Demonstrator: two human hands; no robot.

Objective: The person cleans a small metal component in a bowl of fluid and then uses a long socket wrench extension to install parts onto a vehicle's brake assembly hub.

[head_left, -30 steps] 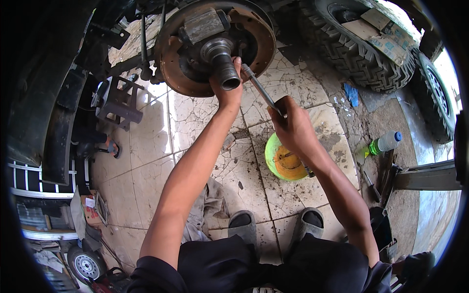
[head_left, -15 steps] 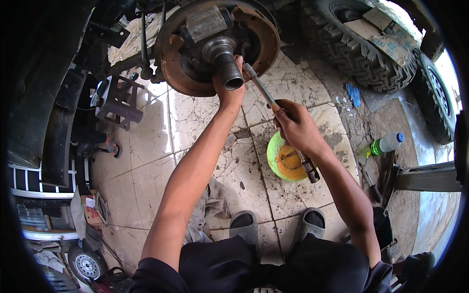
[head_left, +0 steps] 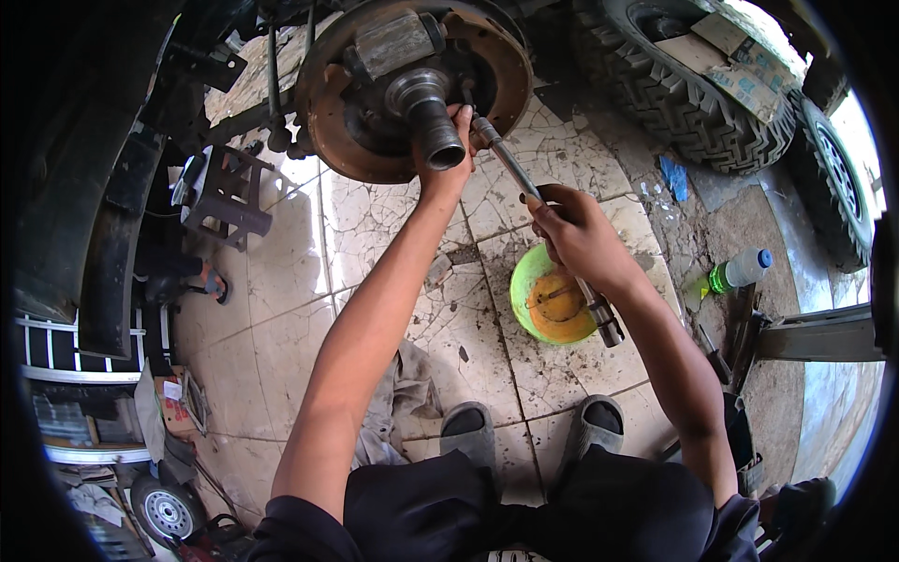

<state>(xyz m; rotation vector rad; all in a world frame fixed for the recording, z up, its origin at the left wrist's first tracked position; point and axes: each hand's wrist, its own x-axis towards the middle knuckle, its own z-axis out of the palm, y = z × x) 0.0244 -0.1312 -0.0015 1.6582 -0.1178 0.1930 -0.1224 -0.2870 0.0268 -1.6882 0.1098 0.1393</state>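
Note:
In front of me stands a rusty round brake backing plate (head_left: pixel 323 126) with a hollow metal spindle (head_left: pixel 435 136) sticking out toward me. My left hand (head_left: pixel 449 173) reaches under the spindle, its fingers curled at the spindle's right side. The spindle hides part of them, and what they grip is unclear. My right hand (head_left: pixel 585 234) is closed round the middle of a long steel socket wrench bar (head_left: pixel 513 167). The bar's far end lies beside my left fingertips, close to the plate. Its thicker near end points down past my right wrist, above a green bowl (head_left: pixel 517 298) holding orange-brown liquid.
A large treaded tyre (head_left: pixel 693 112) with cardboard on it lies at the far right. A green-and-clear bottle (head_left: pixel 740 270) stands on the right. A dark plastic stool (head_left: pixel 229 201) is at the left, and a grey cloth (head_left: pixel 398 398) lies beside my sandalled feet on cracked tiles.
My right hand and the bar have shifted slightly to the right. The bar's far end sits a little further right beside my left fingertips. My left hand has stayed almost in place.

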